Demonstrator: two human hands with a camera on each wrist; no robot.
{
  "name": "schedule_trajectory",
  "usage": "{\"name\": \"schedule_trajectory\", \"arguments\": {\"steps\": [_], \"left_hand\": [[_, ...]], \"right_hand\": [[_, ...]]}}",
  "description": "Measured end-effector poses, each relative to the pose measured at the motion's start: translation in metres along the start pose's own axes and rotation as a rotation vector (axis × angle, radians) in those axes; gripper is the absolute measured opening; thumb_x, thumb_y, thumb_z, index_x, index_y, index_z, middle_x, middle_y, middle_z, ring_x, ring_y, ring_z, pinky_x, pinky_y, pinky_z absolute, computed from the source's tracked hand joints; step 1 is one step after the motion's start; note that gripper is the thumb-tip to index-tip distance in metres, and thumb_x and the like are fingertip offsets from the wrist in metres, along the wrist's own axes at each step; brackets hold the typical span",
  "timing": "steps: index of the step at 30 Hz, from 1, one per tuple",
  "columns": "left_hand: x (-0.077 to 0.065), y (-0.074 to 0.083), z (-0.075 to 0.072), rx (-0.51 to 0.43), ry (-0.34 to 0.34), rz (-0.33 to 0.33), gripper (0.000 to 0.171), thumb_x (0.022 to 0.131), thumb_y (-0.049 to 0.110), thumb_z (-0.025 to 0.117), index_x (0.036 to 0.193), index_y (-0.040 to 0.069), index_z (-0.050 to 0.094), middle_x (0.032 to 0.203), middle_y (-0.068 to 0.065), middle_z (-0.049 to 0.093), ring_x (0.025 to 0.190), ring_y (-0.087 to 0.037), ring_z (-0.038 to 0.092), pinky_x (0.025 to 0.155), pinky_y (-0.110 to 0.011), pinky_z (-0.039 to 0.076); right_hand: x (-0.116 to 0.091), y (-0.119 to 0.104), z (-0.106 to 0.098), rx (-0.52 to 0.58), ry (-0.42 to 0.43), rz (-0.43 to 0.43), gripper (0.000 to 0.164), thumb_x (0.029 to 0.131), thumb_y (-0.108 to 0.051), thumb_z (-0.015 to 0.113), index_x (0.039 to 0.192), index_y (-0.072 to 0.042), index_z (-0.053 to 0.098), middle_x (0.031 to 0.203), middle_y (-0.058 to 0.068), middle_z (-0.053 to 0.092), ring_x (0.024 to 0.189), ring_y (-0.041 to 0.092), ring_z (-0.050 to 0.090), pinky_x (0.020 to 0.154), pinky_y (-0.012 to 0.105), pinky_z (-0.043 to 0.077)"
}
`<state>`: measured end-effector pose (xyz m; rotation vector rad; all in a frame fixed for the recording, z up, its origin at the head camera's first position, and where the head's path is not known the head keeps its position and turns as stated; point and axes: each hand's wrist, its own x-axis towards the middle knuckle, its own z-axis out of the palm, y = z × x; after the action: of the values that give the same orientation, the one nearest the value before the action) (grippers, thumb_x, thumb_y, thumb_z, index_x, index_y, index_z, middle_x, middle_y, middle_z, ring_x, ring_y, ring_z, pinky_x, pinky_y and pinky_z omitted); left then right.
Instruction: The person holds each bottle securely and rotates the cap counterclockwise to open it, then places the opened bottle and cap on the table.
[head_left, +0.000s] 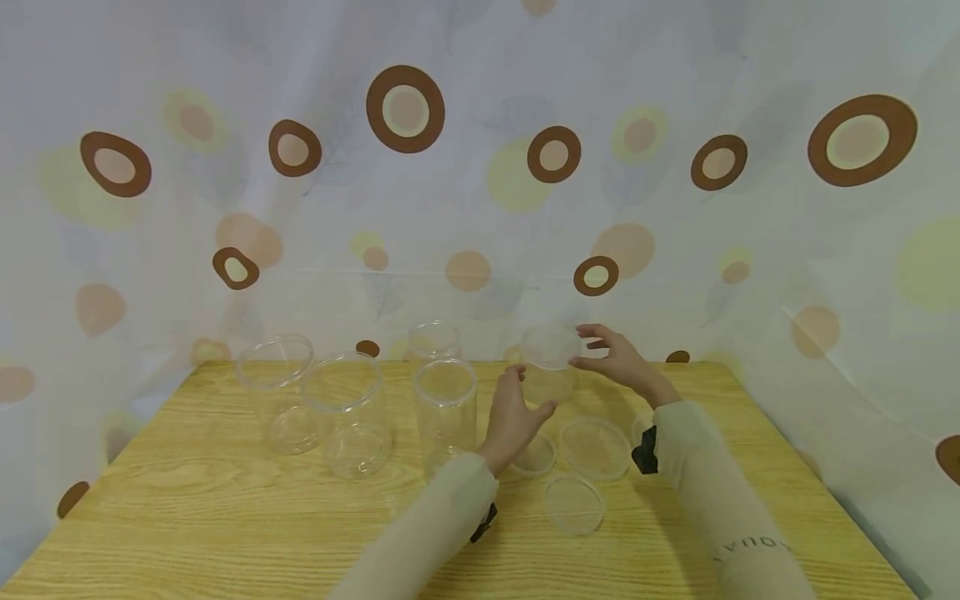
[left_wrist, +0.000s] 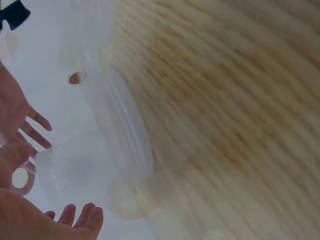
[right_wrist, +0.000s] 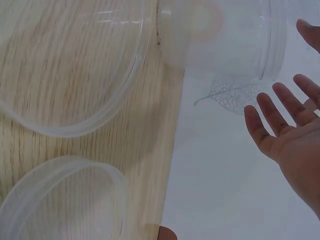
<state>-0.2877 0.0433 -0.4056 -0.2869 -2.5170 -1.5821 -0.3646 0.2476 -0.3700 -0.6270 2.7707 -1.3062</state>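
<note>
A clear plastic jar [head_left: 550,385] stands upright near the table's back edge, between the two hands. To its left is my left hand [head_left: 513,423], thumb and fingers spread, fingertips close to the jar's side. My right hand [head_left: 617,360] is at the jar's upper right, its fingertips right at the rim. In the right wrist view its fingers [right_wrist: 266,116] are extended beside the rim of the jar [right_wrist: 220,35]. From the left wrist, the jar [left_wrist: 75,167] shows between both hands, with relaxed left fingers [left_wrist: 90,220] below it.
Several clear round lids lie in front of the jar, among them a large lid [head_left: 596,450] and a nearer lid [head_left: 574,505]. More uncapped jars stand left, including a wide jar [head_left: 348,417] and a narrower jar [head_left: 446,412]. A patterned cloth [head_left: 480,208] hangs behind the wooden table [head_left: 225,533].
</note>
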Motion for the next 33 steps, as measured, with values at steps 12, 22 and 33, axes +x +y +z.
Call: {"name": "schedule_trajectory", "arguments": {"steps": [12, 22, 33], "left_hand": [[0.023, -0.022, 0.009, 0.041, 0.120, -0.033, 0.070, 0.079, 0.018, 0.072, 0.134, 0.002, 0.032, 0.129, -0.022, 0.045, 0.116, -0.034, 0.048, 0.096, -0.043, 0.043], [0.034, -0.026, 0.008, 0.020, 0.115, -0.010, 0.074, 0.077, 0.016, 0.073, 0.137, 0.004, 0.031, 0.132, -0.023, 0.043, 0.119, -0.036, 0.046, 0.098, -0.045, 0.041], [0.042, -0.027, 0.013, 0.032, 0.077, -0.034, 0.075, 0.079, 0.016, 0.072, 0.140, 0.006, 0.029, 0.135, -0.020, 0.043, 0.119, -0.034, 0.047, 0.098, -0.045, 0.042]], "right_hand": [[0.009, 0.005, 0.009, 0.032, -0.006, 0.048, 0.080, 0.082, -0.030, 0.068, 0.144, -0.006, 0.024, 0.148, 0.018, 0.023, 0.129, 0.042, 0.030, 0.095, 0.055, 0.039], [0.010, 0.009, 0.010, 0.067, -0.032, 0.064, 0.083, 0.081, -0.028, 0.069, 0.145, -0.006, 0.021, 0.150, 0.018, 0.020, 0.129, 0.043, 0.029, 0.097, 0.056, 0.037], [0.011, 0.008, 0.012, 0.092, -0.052, 0.106, 0.086, 0.081, -0.031, 0.069, 0.146, -0.007, 0.018, 0.150, 0.020, 0.017, 0.131, 0.042, 0.027, 0.100, 0.056, 0.035]]}}
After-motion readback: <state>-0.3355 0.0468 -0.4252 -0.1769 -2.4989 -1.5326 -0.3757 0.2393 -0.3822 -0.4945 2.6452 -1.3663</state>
